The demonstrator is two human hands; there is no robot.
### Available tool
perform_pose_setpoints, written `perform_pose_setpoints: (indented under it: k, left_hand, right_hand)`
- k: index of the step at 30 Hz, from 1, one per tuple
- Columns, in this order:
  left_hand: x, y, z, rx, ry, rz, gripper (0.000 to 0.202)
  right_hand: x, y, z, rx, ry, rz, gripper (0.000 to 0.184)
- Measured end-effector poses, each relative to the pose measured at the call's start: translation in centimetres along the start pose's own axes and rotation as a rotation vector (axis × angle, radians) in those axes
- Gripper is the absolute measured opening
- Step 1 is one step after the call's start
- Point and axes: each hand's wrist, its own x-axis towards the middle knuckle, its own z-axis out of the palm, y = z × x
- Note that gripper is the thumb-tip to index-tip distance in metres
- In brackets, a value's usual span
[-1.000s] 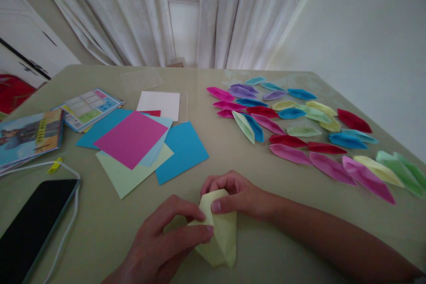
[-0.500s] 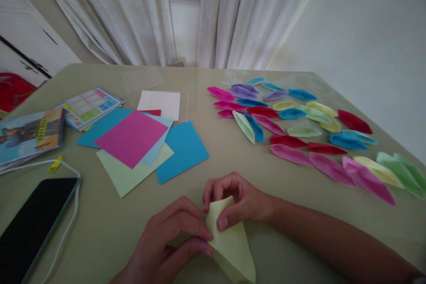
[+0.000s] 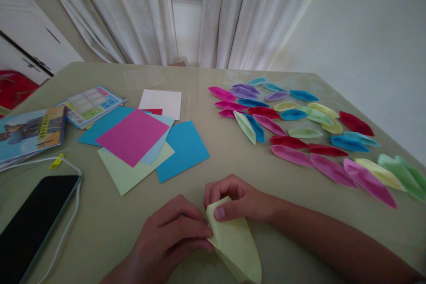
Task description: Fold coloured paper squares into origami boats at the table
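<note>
A pale yellow sheet of folded paper [image 3: 235, 239] is held between both hands at the table's near side. My left hand [image 3: 176, 233] pinches its left edge between thumb and fingers. My right hand [image 3: 233, 199] grips the upper end, thumb on top and fingers curled behind it. The paper's lower end bulges toward me and runs to the bottom of the view. Beyond the hands lie flat square sheets: a magenta one [image 3: 133, 136], a blue one [image 3: 183, 153] and a pale green one [image 3: 123, 171].
Several folded, boat-shaped paper pieces spread over the right side, among them a pink one [image 3: 333, 170] and a red one [image 3: 356, 123]. At left are a phone [image 3: 36, 217], a white cable [image 3: 75, 213], a booklet [image 3: 33, 131] and a printed card stack [image 3: 95, 104]. A white sheet [image 3: 161, 103] lies farther back.
My right thumb has shifted slightly up and left on the paper. The paper's lower end has swung a little to the right and looks rounder. The left hand keeps its pinch.
</note>
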Motion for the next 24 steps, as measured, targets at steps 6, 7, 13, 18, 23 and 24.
perform_pose_setpoints:
  k: [6, 7, 13, 18, 23, 24]
  left_hand:
    - [-1.2, -0.9, -0.7, 0.04, -0.076, 0.0, 0.034]
    - [-1.5, -0.9, -0.8, 0.049, -0.056, -0.026, 0.035]
    - [-2.1, -0.6, -0.6, 0.08, -0.02, -0.113, 0.03]
    - [-1.0, 0.0, -0.7, 0.095, 0.023, -0.1, 0.042]
    - [-0.6, 0.6, 0.1, -0.039, 0.113, -0.211, 0.034]
    - [-0.7, 0.7, 0.5, -0.116, 0.14, -0.259, 0.03]
  right_hand:
    - [0.1, -0.3, 0.2, -0.005, 0.006, -0.083, 0.028]
    - [0.0, -0.5, 0.3, -0.027, 0.017, -0.109, 0.026]
    - [-0.1, -1.6, 0.8, -0.175, 0.04, -0.237, 0.017]
    - [-0.5, -2.3, 1.5, -0.237, 0.06, -0.239, 0.019]
    - [-1.0, -2.6, 2.5, -0.407, 0.173, -0.348, 0.014]
    - [-1.1, -2.6, 2.6, -0.444, 0.2, -0.369, 0.014]
